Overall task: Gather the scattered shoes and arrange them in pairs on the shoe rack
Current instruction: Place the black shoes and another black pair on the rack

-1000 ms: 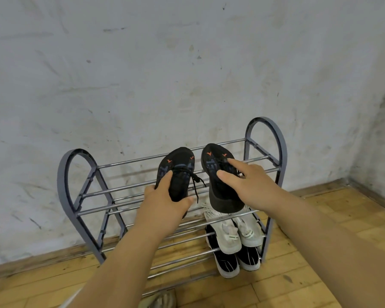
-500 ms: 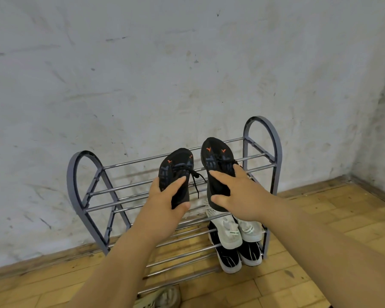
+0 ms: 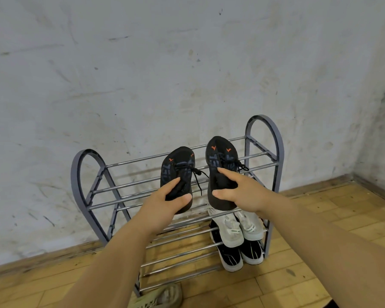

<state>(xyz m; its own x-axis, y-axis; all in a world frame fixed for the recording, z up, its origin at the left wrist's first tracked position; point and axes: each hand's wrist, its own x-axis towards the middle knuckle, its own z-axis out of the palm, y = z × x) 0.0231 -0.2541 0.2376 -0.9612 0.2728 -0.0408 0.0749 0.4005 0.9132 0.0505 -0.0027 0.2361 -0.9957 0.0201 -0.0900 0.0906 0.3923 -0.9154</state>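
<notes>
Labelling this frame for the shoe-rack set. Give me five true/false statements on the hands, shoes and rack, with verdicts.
1. Each hand holds one black shoe. True: the left hand grips the left black shoe, the right hand the right black shoe.
2. The black shoes are over the bottom tier of the shoe rack. False: they are at the top tier.
3. A white pair sits on a lower tier at the rack's right end. True.
4. The tier below the white pair is bare. False: a black-and-white pair sits there.
5. No shoe is left on the floor. False: a pale shoe lies by the rack's front.
</notes>
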